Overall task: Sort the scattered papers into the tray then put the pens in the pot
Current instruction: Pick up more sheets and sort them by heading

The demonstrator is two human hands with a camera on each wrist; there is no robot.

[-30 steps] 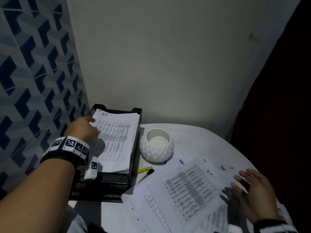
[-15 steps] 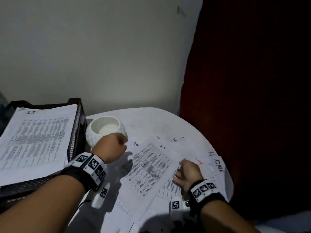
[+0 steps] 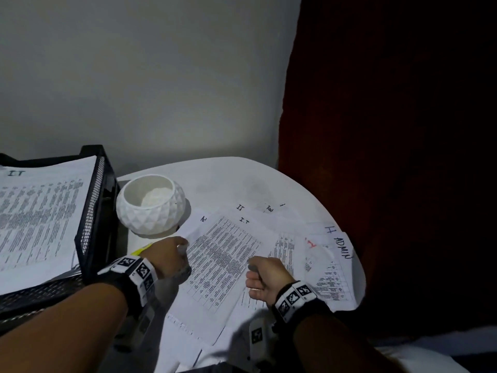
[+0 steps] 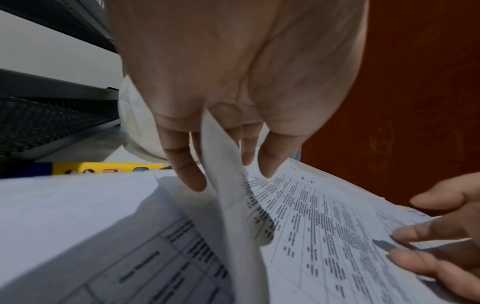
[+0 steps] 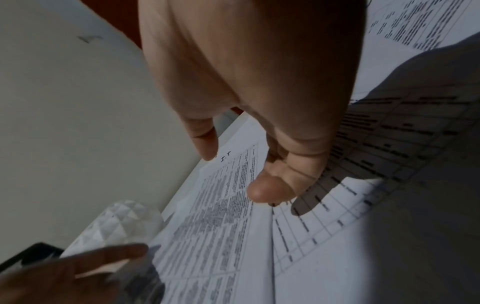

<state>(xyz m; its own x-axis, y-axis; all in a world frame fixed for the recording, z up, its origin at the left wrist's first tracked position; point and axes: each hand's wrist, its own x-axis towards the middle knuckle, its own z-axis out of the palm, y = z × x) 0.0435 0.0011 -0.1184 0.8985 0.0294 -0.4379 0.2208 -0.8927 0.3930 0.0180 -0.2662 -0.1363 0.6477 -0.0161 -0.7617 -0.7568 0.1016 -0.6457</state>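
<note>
Lying scattered on the round white bench (image 3: 231,176) against a grey wall (image 3: 150,76), printed papers (image 3: 223,254) adjoin a red curtain (image 3: 390,157). The left hand (image 3: 168,255) pinches one sheet's raised edge; the right hand (image 3: 266,275) curls, fingertips pressing paper.

The camera on my head looks forward and steeply down from above the round white bench (image 3: 242,179), facing the pale wall, with the black mesh paper tray (image 3: 91,211) at the left edge. The camera on my left wrist sits very close behind my left hand (image 4: 233,72), looking along its fingers low over the printed white sheets (image 4: 324,236). The right-wrist camera hangs as near behind my right hand (image 5: 246,72), tilted, facing the same wall. All three views share the printed sheets and the white faceted ceramic pot (image 3: 150,205); each wrist view also catches the other hand.
</note>
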